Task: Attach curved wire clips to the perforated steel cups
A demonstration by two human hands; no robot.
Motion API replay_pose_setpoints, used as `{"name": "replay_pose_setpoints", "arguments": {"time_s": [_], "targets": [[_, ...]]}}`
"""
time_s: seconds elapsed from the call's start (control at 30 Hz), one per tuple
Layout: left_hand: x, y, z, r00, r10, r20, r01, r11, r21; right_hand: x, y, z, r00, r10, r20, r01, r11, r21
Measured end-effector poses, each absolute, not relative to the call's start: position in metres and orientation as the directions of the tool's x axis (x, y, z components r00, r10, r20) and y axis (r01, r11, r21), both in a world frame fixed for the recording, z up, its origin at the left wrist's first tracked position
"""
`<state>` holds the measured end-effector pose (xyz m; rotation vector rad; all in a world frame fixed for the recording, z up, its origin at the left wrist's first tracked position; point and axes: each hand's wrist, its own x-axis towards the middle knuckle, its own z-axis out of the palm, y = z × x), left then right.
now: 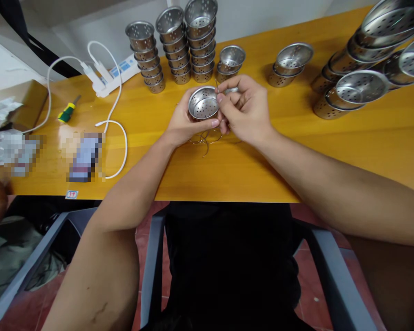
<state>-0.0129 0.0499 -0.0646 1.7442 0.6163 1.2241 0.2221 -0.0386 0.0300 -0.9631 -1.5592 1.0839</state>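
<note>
1 held cup (203,105) | 3 tall ctr-L stks (178,54) | 1 scrdrvr (66,113) | 1 pwr strip (123,72)

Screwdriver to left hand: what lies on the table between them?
White cabling lies on the table between the screwdriver and the left hand, as the head view shows.

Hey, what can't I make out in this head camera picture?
All in the head view:
- The metal cup's underside: hidden by the left hand.
- The thin wire's lower part: covered by the right hand.
- The phone's screen: blurred by pixelation.
- The tall far-right cup stack: cut off by the picture's edge.
</note>
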Motion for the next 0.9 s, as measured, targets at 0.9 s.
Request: {"name": "replay_pose_setpoints", "arguments": {"time_s": [0.9], "targets": [[-0.014, 0.067, -0.073, 0.262, 0.888, 0.378, -0.011, -0.388, 0.921, 0.238, -0.023, 0.025, -0.146, 0.918, 0.368, 0.199, 0.392, -0.898]]}}
